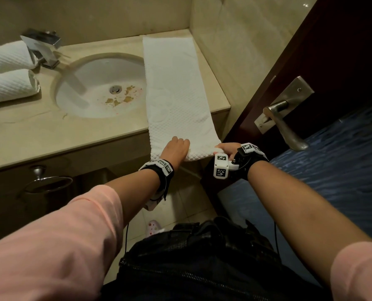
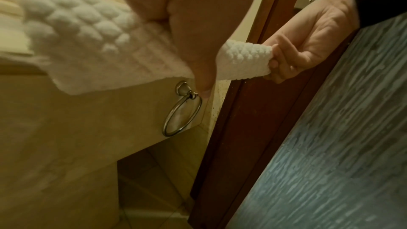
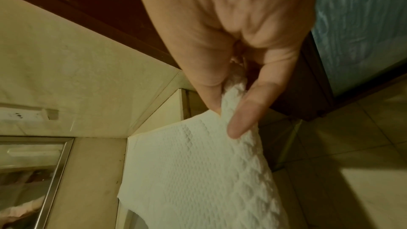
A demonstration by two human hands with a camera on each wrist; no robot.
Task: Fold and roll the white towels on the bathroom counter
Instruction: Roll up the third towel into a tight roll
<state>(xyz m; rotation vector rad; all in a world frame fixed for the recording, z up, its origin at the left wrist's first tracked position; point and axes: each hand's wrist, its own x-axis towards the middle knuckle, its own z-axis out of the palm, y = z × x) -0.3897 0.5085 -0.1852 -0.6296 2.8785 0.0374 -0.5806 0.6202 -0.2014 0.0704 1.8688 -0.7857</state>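
Towel [image 1: 176, 94]: folded into a long strip, centre right of the head view, right of the sink [image 1: 98, 88]. Long axis from the back wall at upper centre down toward the frame's middle; far end flat against the wall, near end hanging past the counter [image 1: 50, 131] edge. Near end already curled into a small first turn, by the look of the left wrist view.

Left hand [image 1: 176, 149] clamped on the near end's left part, fingers over the top, thumb below. Right hand [image 1: 226, 148] pinching the right corner, fingers and thumb closed on the cloth.

Step in hand, probably: starting the roll, folding done. Next move calls for even turning by both hands, away toward the wall, keeping the edges square and the roll tight; near end first needs lifting onto the counter.

Two rolls [image 1: 6, 72] finished at upper left, beside the tap [image 1: 43, 48]. Door handle [image 1: 285, 122] at right.
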